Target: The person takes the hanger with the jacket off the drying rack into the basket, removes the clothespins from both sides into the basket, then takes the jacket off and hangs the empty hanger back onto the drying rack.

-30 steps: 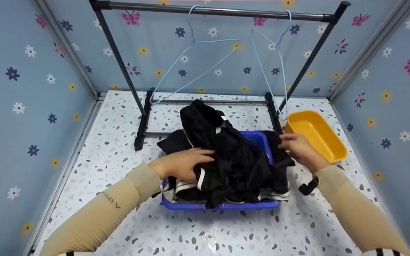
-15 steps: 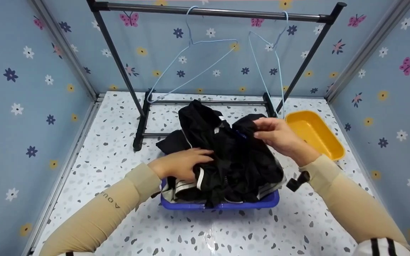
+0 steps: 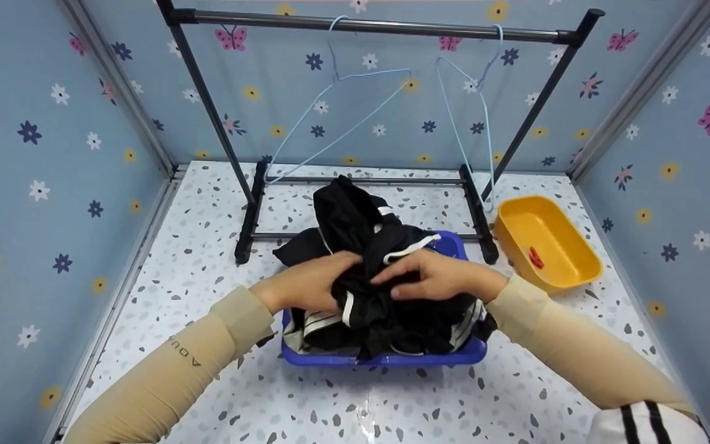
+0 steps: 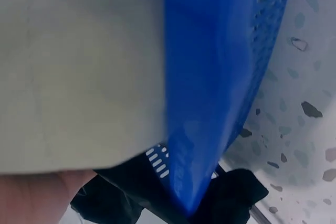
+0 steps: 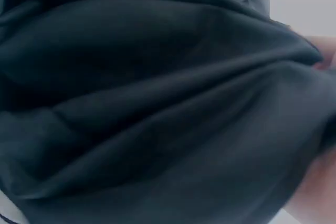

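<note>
A black garment (image 3: 346, 213) with white trim lies heaped over a blue basket (image 3: 386, 359). My left hand (image 3: 309, 283) grips the heap's left side, its fingertips partly hidden in the folds. From the right, my right hand (image 3: 435, 274) pinches black cloth near the middle, index finger and thumb pointing left. In the right wrist view the black cloth (image 5: 157, 93) fills most of the picture and runs into the hand at the right edge. The left wrist view has a sleeve and the basket's blue wall (image 4: 199, 77), with black fabric (image 4: 231, 198) hanging below.
Behind the basket stands a dark metal rack (image 3: 379, 26). Two light blue wire hangers, a left hanger (image 3: 306, 117) and a right hanger (image 3: 487, 129), hang from its bar. A yellow tub (image 3: 567, 237) containing red clothespins (image 3: 535, 258) sits at the right, near the patterned wall (image 3: 688, 185).
My right hand lifted black cloth from the basket's right side and carried it leftward to the middle, folding it over. The red clothespins came into view. My left hand stayed nearly still.
</note>
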`<state>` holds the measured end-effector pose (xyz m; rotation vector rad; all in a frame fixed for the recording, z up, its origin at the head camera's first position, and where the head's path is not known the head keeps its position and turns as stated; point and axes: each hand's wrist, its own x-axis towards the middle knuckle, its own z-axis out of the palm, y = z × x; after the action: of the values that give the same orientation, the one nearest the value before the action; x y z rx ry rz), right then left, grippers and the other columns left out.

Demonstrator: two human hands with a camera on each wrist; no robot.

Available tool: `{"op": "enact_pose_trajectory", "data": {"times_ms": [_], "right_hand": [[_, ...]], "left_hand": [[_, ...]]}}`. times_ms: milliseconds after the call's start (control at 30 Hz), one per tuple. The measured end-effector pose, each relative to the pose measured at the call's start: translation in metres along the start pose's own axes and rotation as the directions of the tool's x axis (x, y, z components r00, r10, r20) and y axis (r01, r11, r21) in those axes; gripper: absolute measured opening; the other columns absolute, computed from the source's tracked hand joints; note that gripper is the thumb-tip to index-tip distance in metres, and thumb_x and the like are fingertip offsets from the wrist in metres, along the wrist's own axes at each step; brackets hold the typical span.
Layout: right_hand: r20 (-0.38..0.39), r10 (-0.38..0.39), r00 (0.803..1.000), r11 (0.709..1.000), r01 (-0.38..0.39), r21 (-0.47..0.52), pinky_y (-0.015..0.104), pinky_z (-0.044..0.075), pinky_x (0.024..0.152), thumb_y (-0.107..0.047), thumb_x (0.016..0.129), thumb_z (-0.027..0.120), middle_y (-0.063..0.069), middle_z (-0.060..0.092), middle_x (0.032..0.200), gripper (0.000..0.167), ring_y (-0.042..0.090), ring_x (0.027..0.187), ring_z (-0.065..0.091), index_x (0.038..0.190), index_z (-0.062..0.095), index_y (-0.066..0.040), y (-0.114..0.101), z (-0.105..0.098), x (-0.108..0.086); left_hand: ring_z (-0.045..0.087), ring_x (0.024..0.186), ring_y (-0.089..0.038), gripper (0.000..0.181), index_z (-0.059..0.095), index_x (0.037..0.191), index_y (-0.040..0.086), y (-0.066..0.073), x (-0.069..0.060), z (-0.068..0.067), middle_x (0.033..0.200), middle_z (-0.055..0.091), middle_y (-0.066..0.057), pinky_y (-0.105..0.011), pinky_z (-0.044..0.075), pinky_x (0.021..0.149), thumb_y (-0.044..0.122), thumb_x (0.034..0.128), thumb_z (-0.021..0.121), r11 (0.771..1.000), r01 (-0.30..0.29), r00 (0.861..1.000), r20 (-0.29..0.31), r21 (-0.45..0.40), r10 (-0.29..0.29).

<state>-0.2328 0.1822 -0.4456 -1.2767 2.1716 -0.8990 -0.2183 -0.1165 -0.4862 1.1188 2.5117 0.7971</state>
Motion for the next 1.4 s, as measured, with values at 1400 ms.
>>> {"op": "enact_pose_trajectory", "data": {"times_ms": [1400], "right_hand": [[-0.322,0.397,0.86,0.906,-0.422,-0.011,0.054,0.055,0.108,-0.026,0.101,0.075,0.028,0.069,0.137,0.053,0.044,0.126,0.069,0.142,0.063,0.006,0.058,-0.072,0.08]], "left_hand": [[0.041,0.158,-0.044,0.063,0.057,0.159,0.018,0.011,0.007,0.009,0.175,0.041,-0.003,-0.056,0.033,0.131,0.025,0.097,0.069,0.975,-0.106,0.973,0.224,0.194,0.061]]}}
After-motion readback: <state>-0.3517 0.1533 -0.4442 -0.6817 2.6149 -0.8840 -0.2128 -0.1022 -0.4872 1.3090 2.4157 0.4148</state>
